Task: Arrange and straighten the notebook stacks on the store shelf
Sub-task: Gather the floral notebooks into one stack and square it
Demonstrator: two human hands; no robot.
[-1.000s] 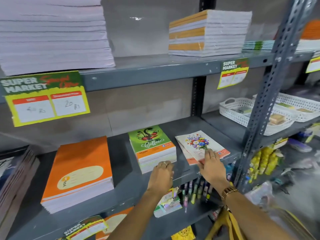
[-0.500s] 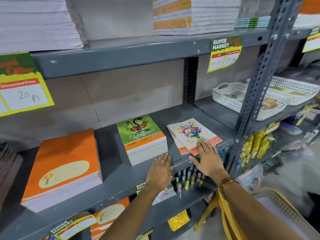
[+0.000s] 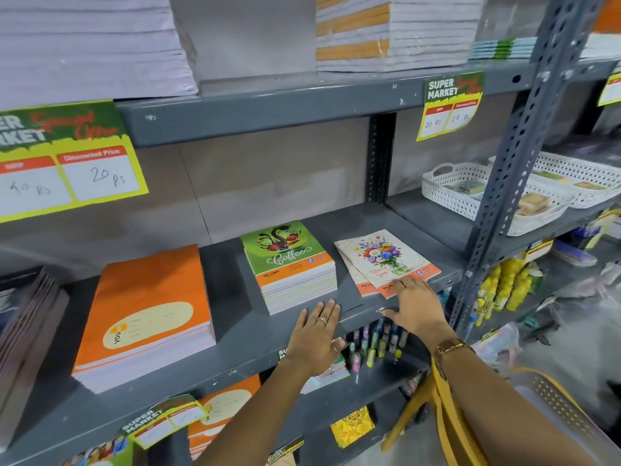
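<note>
On the grey middle shelf (image 3: 235, 334) lie three piles. An orange notebook stack (image 3: 148, 311) is at the left. A green "Coffee" notebook stack (image 3: 289, 264) is in the middle. A thin floral notebook pile (image 3: 383, 260), its books fanned askew, is at the right. My left hand (image 3: 316, 334) lies flat and open on the shelf edge just in front of the green stack, holding nothing. My right hand (image 3: 416, 307) rests its fingertips on the near edge of the floral pile, fingers spread, not gripping.
Tall white and orange-banded paper stacks (image 3: 393, 31) fill the upper shelf. White plastic baskets (image 3: 470, 196) sit on the shelf to the right behind a grey perforated upright (image 3: 504, 183). Pens (image 3: 373, 344) and more notebooks lie on the shelf below. A yellow strap hangs from my right arm.
My left hand has drawn back from the green stack's front to the shelf edge and opened flat. My right hand stays on the floral pile's near edge. The camera has moved closer.
</note>
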